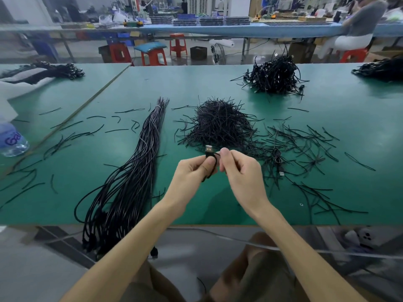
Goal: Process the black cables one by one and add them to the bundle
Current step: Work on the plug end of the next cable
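My left hand (193,171) grips a coiled black cable (212,159) whose silver USB plug (209,148) sticks up above my fingers. My right hand (238,168) pinches a thin black tie at the cable's top, right beside the left hand. Both hands hover over the green table (218,203) near its front edge. A long bundle of straight black cables (135,171) lies to the left, tied near its far end and hanging over the front edge. A heap of coiled cables (275,76) sits at the back right.
A mound of short black ties (220,125) lies just beyond my hands, with loose ties (305,144) scattered right and left. A water bottle (12,139) lies at the left edge. More cable piles sit far left (56,69) and far right (381,69).
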`<move>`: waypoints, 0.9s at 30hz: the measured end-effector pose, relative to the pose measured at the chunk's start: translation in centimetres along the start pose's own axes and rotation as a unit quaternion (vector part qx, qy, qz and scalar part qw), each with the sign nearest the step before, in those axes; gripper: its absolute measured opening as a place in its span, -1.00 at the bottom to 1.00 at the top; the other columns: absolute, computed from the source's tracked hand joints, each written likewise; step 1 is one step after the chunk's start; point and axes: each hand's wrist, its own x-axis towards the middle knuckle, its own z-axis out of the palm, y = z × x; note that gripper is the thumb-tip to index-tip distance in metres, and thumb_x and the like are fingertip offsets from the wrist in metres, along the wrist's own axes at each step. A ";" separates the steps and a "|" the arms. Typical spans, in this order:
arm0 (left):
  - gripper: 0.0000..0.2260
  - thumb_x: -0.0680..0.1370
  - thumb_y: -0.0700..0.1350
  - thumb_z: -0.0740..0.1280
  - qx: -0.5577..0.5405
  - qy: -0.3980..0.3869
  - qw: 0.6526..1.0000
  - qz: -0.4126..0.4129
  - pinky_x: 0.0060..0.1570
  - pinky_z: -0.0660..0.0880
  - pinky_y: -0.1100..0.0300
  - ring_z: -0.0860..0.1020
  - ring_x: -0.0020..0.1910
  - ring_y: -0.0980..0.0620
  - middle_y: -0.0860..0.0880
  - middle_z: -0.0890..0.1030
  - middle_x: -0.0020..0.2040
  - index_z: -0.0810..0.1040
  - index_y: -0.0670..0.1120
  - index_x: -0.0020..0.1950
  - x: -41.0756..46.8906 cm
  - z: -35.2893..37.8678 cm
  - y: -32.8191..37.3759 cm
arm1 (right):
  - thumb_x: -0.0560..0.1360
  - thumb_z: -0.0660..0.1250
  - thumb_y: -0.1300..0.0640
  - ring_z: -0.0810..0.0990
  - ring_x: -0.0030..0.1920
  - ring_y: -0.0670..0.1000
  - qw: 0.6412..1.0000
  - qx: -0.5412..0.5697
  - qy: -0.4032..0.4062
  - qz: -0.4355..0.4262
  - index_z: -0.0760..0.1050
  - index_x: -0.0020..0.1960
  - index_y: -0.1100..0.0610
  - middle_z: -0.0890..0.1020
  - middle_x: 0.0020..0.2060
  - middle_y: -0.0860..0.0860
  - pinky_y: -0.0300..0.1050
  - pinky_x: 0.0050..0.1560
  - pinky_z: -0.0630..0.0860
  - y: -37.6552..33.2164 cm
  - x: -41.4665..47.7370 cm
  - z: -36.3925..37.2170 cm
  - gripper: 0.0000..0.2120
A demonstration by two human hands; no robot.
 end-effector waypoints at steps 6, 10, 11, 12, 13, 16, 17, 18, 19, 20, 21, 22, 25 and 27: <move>-0.69 0.71 -0.06 0.15 -0.534 0.018 0.839 -0.106 -0.02 0.64 0.19 0.70 -0.05 0.06 -0.05 0.70 0.03 0.59 -0.23 0.19 2.0 -0.7 1.6 | 0.69 0.12 -0.17 0.29 -0.47 -0.13 0.994 -0.035 -0.104 -0.012 0.33 -0.37 0.04 0.37 -0.52 -0.12 -0.26 -0.41 0.23 1.2 -1.1 1.1 -0.49; -0.68 0.72 0.00 0.15 -0.480 -0.023 0.869 -0.116 -0.36 0.31 0.28 0.22 -0.45 0.11 0.07 0.25 -0.33 0.53 -0.09 -0.14 1.7 -2.6 1.9 | 0.61 0.18 -0.31 0.18 -0.45 -0.09 0.990 -0.074 -0.118 0.002 0.17 -0.40 0.18 0.22 -0.52 -0.04 -0.12 -0.38 0.18 2.8 -0.3 -0.3 -0.34; -0.66 0.72 0.02 0.15 -0.408 -0.033 0.906 -0.104 -0.36 0.29 0.28 0.19 -0.42 0.09 0.05 0.21 -0.32 0.52 -0.08 -0.17 1.3 -3.0 1.9 | 0.59 0.22 -0.32 0.15 -0.44 -0.09 0.989 -0.086 -0.119 0.003 0.13 -0.40 0.16 0.18 -0.51 -0.04 -0.11 -0.38 0.15 3.0 0.0 -0.8 -0.34; -0.64 0.72 0.03 0.15 -0.306 -0.048 0.948 -0.079 -0.35 0.29 0.28 0.20 -0.41 0.07 0.03 0.20 -0.31 0.51 -0.09 -0.19 1.0 -3.3 1.8 | 0.57 0.25 -0.31 0.13 -0.44 -0.08 0.988 -0.101 -0.120 0.000 0.10 -0.41 0.12 0.16 -0.51 -0.05 -0.11 -0.38 0.13 3.1 0.4 -1.2 -0.35; -0.64 0.71 0.02 0.14 -0.187 -0.070 0.979 -0.046 -0.34 0.29 0.29 0.21 -0.40 0.07 0.03 0.22 -0.32 0.50 -0.09 -0.20 0.6 -3.3 1.7 | 0.56 0.28 -0.29 0.12 -0.44 -0.07 0.986 -0.119 -0.120 -0.004 0.10 -0.42 0.09 0.15 -0.51 -0.05 -0.09 -0.37 0.12 3.0 0.8 -1.6 -0.36; -0.68 0.71 -0.06 0.14 0.063 -0.136 0.988 0.034 -0.36 0.30 0.27 0.30 -0.44 0.07 0.04 0.38 -0.40 0.48 -0.15 -0.18 -0.2 -2.2 0.9 | 0.61 0.32 -0.15 0.12 -0.44 -0.07 0.988 -0.130 -0.085 -0.004 0.09 -0.43 0.06 0.15 -0.52 -0.04 -0.05 -0.37 0.13 2.4 1.8 -2.1 -0.39; -0.69 0.72 -0.11 0.14 0.092 -0.136 0.985 0.049 -0.33 0.36 0.26 0.39 -0.43 0.04 -0.02 0.45 -0.38 0.50 -0.17 -0.16 -0.5 -1.7 0.6 | 0.62 0.33 -0.10 0.11 -0.44 -0.08 0.993 -0.104 -0.060 0.008 0.09 -0.44 0.05 0.14 -0.53 -0.06 -0.05 -0.38 0.12 2.1 2.1 -1.9 -0.39; -0.71 0.72 -0.16 0.14 0.108 -0.126 0.984 0.062 -0.25 0.44 0.25 0.49 -0.38 0.01 -0.08 0.54 -0.32 0.54 -0.20 -0.13 -0.7 -1.2 0.2 | 0.63 0.34 -0.06 0.12 -0.46 -0.08 0.997 -0.071 -0.035 0.024 0.09 -0.45 0.04 0.15 -0.54 -0.08 -0.07 -0.40 0.13 1.8 2.2 -1.6 -0.39; -0.72 0.71 -0.19 0.16 0.121 -0.111 0.984 0.072 -0.14 0.49 0.25 0.58 -0.28 0.02 -0.09 0.61 -0.25 0.58 -0.23 -0.09 -0.7 -0.7 -0.1 | 0.64 0.33 -0.04 0.16 -0.48 -0.08 0.998 -0.042 -0.017 0.038 0.12 -0.47 0.05 0.18 -0.56 -0.10 -0.10 -0.43 0.17 1.5 2.2 -1.2 -0.39; -0.74 0.70 -0.21 0.18 0.134 -0.092 0.984 0.079 -0.08 0.50 0.25 0.60 -0.21 0.06 -0.06 0.64 -0.20 0.61 -0.24 -0.06 -0.7 -0.3 -0.4 | 0.64 0.32 -0.03 0.22 -0.50 -0.08 0.999 -0.022 -0.007 0.048 0.17 -0.48 0.08 0.23 -0.58 -0.11 -0.13 -0.46 0.25 1.3 2.1 -0.7 -0.40; -0.75 0.69 -0.20 0.20 0.143 -0.071 0.984 0.083 -0.09 0.47 0.24 0.55 -0.21 0.10 -0.01 0.62 -0.20 0.62 -0.23 -0.06 -0.5 0.1 -0.6 | 0.64 0.31 -0.04 0.29 -0.52 -0.08 0.999 -0.015 -0.001 0.049 0.23 -0.49 0.10 0.30 -0.59 -0.10 -0.16 -0.45 0.34 1.1 1.9 -0.3 -0.42; -0.75 0.69 -0.18 0.22 0.143 -0.049 0.985 0.085 -0.15 0.42 0.23 0.47 -0.24 0.12 0.03 0.56 -0.24 0.61 -0.20 -0.10 -0.3 0.4 -0.7 | 0.65 0.29 -0.04 0.33 -0.51 -0.11 0.999 -0.022 0.004 0.043 0.30 -0.48 0.09 0.36 -0.59 -0.10 -0.20 -0.42 0.36 0.9 1.8 0.1 -0.44; -0.70 0.70 -0.11 0.24 0.027 0.027 0.998 0.042 -0.15 0.37 0.21 0.40 -0.25 0.10 0.05 0.49 -0.28 0.57 -0.12 -0.20 0.0 1.0 -1.2 | 0.69 0.22 -0.04 0.36 -0.51 -0.13 0.999 -0.049 0.005 0.015 0.38 -0.43 0.04 0.43 -0.57 -0.14 -0.32 -0.41 0.24 0.4 1.1 0.4 -0.49; -0.69 0.69 -0.04 0.23 -0.130 0.063 0.989 -0.028 -0.02 0.49 0.20 0.59 -0.11 0.08 -0.03 0.67 -0.13 0.66 -0.20 -0.05 0.3 1.2 -1.5 | 0.71 0.18 -0.04 0.36 -0.47 -0.10 0.996 -0.085 -0.020 -0.012 0.39 -0.36 0.04 0.44 -0.53 -0.11 -0.21 -0.33 0.28 0.4 0.5 0.6 -0.54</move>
